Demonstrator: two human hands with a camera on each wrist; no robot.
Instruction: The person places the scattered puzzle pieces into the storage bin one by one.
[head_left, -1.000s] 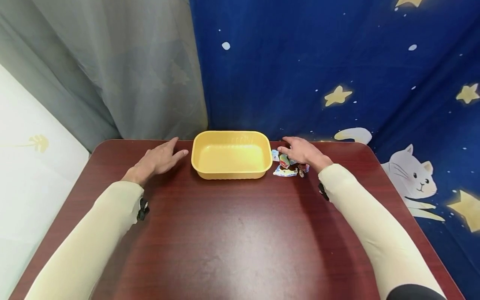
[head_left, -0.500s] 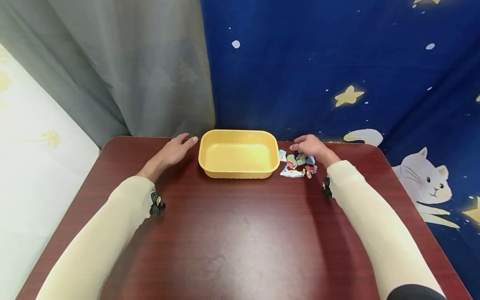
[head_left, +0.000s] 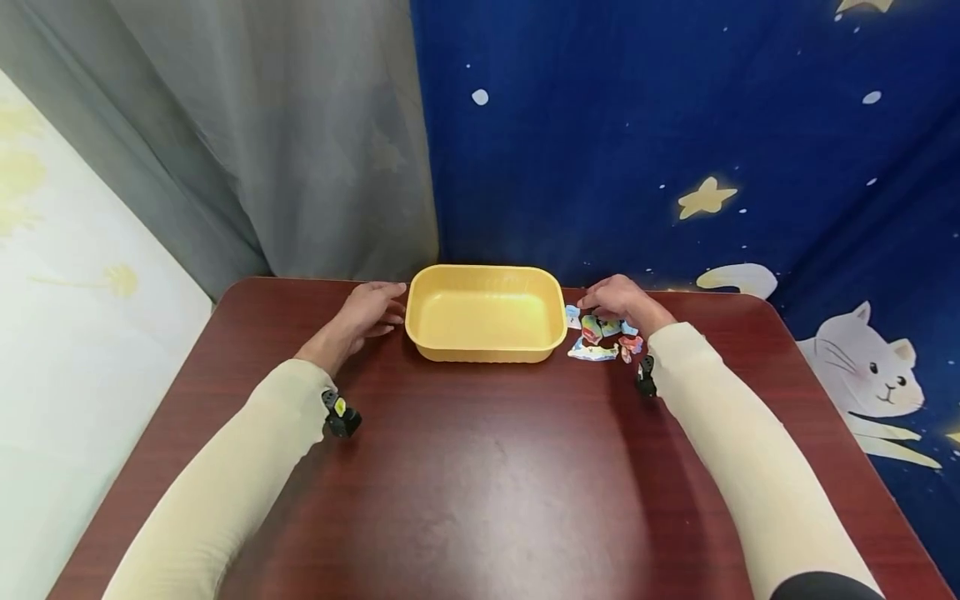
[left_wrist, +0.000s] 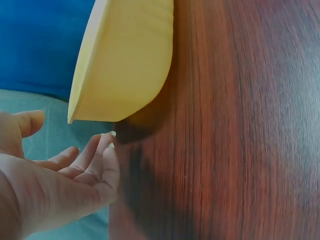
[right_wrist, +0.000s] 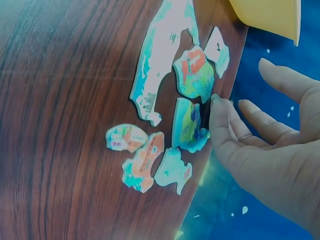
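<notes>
A yellow plastic basin [head_left: 487, 348] stands near the table's far edge. My left hand [head_left: 362, 315] is just left of it, palm toward its side wall. In the left wrist view the loosely bent fingers [left_wrist: 102, 170] stay a small gap away from the basin wall [left_wrist: 130, 65]. To the basin's right lie several flat, irregularly shaped printed pieces, like map puzzle pieces, among them a long white-and-blue piece [right_wrist: 160, 55] and a red-and-green piece [right_wrist: 195, 75]. My right hand [head_left: 621, 300] hovers at their far side, fingers relaxed, with nothing visible in its grasp; whether a fingertip touches a piece I cannot tell.
The dark red wooden table [head_left: 480, 467] stretches toward me. Behind its far edge hang a grey curtain [head_left: 330, 150] and a blue star-patterned curtain [head_left: 570, 150]. A white patterned surface [head_left: 82, 333] borders the left side.
My left hand has moved right, closer to the basin, with its fingers bending more. The right hand has drawn back slightly, uncovering more of the pieces. The head view has shifted a little.
</notes>
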